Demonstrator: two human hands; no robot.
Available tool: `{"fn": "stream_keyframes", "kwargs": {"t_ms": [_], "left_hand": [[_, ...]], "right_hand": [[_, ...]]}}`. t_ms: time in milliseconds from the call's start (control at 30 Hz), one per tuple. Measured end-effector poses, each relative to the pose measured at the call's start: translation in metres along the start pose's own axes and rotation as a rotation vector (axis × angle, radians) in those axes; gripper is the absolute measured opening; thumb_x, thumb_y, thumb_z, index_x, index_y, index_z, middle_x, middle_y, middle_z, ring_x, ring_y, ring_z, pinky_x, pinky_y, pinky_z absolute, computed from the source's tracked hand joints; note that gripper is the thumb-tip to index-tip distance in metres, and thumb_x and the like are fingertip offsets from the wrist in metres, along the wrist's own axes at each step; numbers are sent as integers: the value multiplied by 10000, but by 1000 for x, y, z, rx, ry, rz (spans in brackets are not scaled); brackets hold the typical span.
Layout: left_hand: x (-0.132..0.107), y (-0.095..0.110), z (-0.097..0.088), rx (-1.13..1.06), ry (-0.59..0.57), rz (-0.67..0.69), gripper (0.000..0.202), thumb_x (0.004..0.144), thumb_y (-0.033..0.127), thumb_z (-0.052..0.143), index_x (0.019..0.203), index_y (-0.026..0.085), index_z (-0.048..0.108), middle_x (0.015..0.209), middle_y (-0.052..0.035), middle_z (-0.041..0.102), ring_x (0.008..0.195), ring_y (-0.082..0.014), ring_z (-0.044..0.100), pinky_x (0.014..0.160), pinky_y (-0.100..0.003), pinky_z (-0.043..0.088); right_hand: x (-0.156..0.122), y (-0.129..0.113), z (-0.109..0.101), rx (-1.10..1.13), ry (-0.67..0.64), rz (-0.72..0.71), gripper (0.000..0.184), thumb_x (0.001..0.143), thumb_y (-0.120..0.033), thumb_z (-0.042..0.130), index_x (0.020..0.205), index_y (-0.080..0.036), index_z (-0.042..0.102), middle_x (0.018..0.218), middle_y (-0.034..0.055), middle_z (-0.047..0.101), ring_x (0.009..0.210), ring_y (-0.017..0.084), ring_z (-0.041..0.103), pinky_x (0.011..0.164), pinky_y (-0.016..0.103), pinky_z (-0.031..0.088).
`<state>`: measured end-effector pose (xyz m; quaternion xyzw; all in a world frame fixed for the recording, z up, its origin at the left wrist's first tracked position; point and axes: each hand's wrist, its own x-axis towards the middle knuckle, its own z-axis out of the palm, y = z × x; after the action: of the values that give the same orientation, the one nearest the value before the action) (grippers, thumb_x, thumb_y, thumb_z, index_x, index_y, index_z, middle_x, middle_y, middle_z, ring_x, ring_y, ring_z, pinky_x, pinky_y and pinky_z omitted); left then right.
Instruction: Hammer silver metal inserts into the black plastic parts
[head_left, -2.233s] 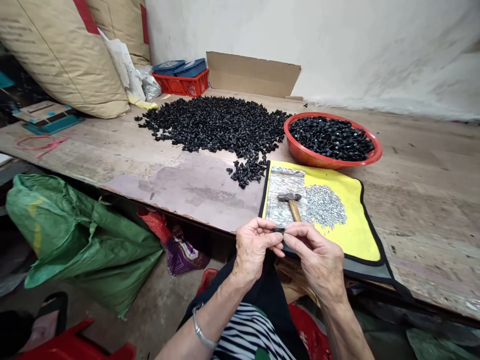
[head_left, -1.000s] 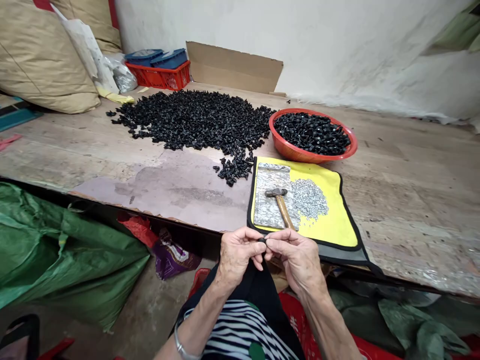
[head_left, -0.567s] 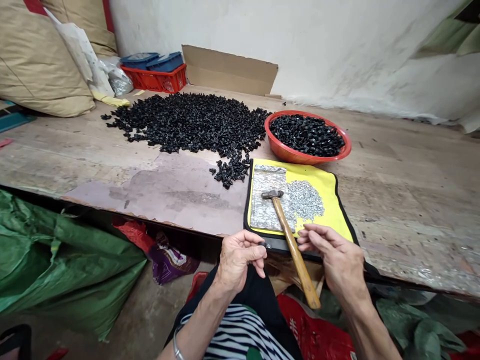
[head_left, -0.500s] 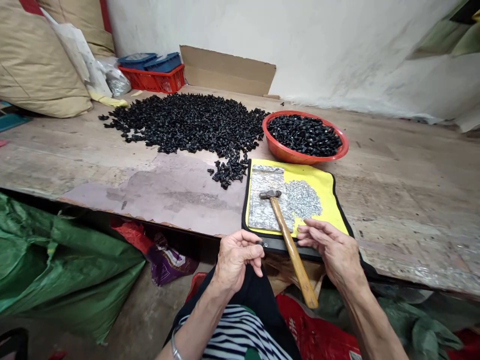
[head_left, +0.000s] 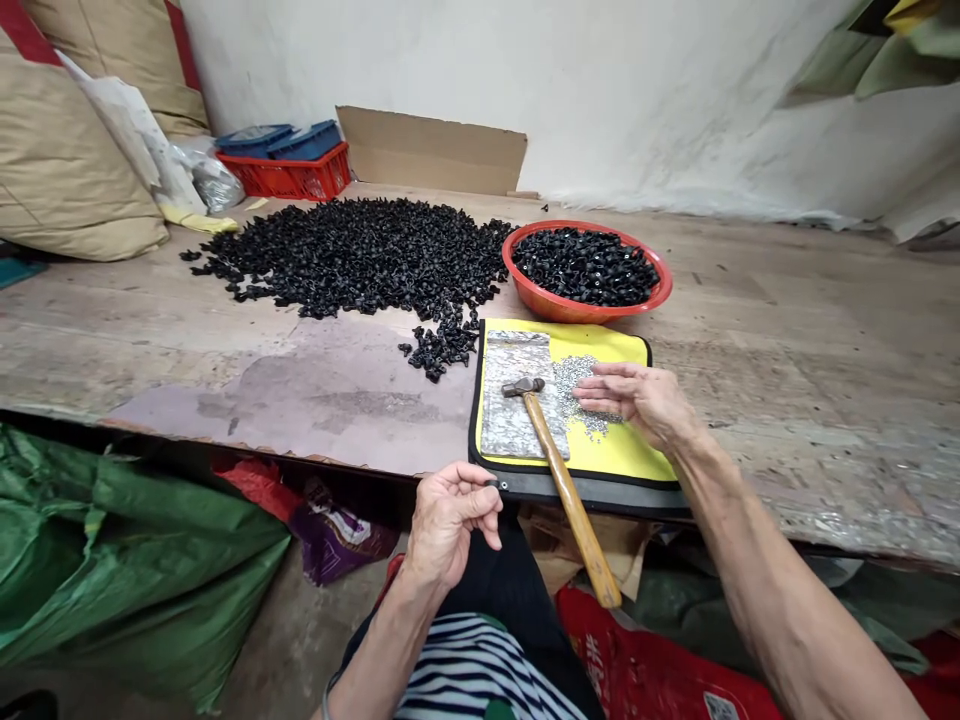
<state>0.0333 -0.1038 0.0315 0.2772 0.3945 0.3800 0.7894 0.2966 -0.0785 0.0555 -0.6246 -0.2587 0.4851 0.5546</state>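
Observation:
My left hand point(head_left: 457, 520), just off the table's front edge, pinches a small black plastic piece point(head_left: 493, 484) between thumb and forefinger; most of it is covered. Over the pile of tiny silvery metal pieces point(head_left: 571, 378), my right hand point(head_left: 637, 400) has its fingers stretched out, with nothing visible in them. Whether its fingertips touch the pieces I cannot tell. A hammer point(head_left: 559, 470) with a wooden handle rests its head on a worn flat slab point(head_left: 502, 425). Slab and metal pieces lie on a yellow mat point(head_left: 630, 350) with black edging.
Behind the mat stands a red bowl point(head_left: 664, 290) full of black pieces. A wide heap of black pieces point(head_left: 360, 255) spreads to its left. At the back are a red crate point(head_left: 289, 178) and cardboard point(head_left: 435, 150). Green sacks point(head_left: 135, 560) stand below the table at left.
My right hand has moved forward from the mat's front edge to over the metal pieces. The left hand keeps its pinch. The whole view has shifted slightly.

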Motion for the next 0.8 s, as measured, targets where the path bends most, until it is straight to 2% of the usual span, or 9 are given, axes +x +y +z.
{"fn": "stream_keyframes", "kwargs": {"t_ms": [100, 167, 267, 400, 533, 600, 733, 800], "left_hand": [[0, 1, -3, -1, 4, 11, 222, 555, 194, 754, 668, 105, 585, 518, -15, 609, 364, -89, 502, 304, -196, 437], [1, 1, -4, -5, 8, 12, 223, 555, 197, 754, 666, 106, 583, 520, -14, 608, 366, -88, 501, 305, -197, 439], [1, 0, -3, -9, 8, 5, 225, 554, 193, 754, 668, 105, 582, 521, -15, 609, 367, -89, 502, 303, -198, 439], [0, -1, -2, -8, -10, 6, 221, 560, 185, 751, 672, 106, 578, 518, -15, 610, 368, -93, 505, 304, -201, 440], [-4, 2, -3, 7, 3, 18, 218, 565, 190, 749, 667, 107, 575, 518, -14, 609, 364, -91, 503, 303, -197, 434], [-5, 4, -4, 8, 12, 23, 223, 562, 195, 752, 666, 107, 576, 516, -13, 607, 365, -91, 502, 304, -197, 433], [-5, 6, -5, -6, 18, 25, 226, 555, 196, 755, 668, 109, 579, 515, -10, 605, 367, -91, 501, 307, -203, 439], [-4, 5, -4, -8, 17, 22, 227, 553, 196, 756, 666, 108, 580, 516, -10, 606, 364, -93, 503, 305, -203, 437]], "right_hand": [[-12, 5, -12, 10, -22, -13, 171, 676, -194, 673, 830, -131, 632, 762, 110, 706, 684, 221, 686, 600, 335, 577], [-23, 13, -19, -15, -139, 74, 185, 651, -222, 709, 792, -116, 652, 739, 120, 706, 645, 224, 682, 563, 326, 571], [-28, 25, -23, -43, -280, 182, 215, 620, -233, 747, 768, -100, 668, 748, 134, 709, 634, 227, 681, 589, 341, 574], [-11, 27, -21, -3, -263, 129, 228, 622, -232, 752, 790, -102, 670, 767, 139, 711, 698, 246, 688, 697, 397, 570], [3, 18, -18, 80, -211, -31, 248, 648, -251, 735, 858, -135, 669, 890, 110, 712, 879, 239, 670, 866, 402, 515], [1, 16, -18, 98, -205, -72, 267, 659, -271, 726, 886, -142, 669, 939, 107, 706, 917, 236, 659, 888, 400, 501], [-12, 20, -13, -9, -299, 85, 266, 631, -269, 743, 830, -107, 678, 844, 136, 708, 782, 242, 681, 786, 416, 542], [-16, 23, -9, -50, -304, 130, 243, 605, -234, 758, 785, -93, 677, 772, 131, 705, 710, 231, 681, 737, 400, 557]]}}
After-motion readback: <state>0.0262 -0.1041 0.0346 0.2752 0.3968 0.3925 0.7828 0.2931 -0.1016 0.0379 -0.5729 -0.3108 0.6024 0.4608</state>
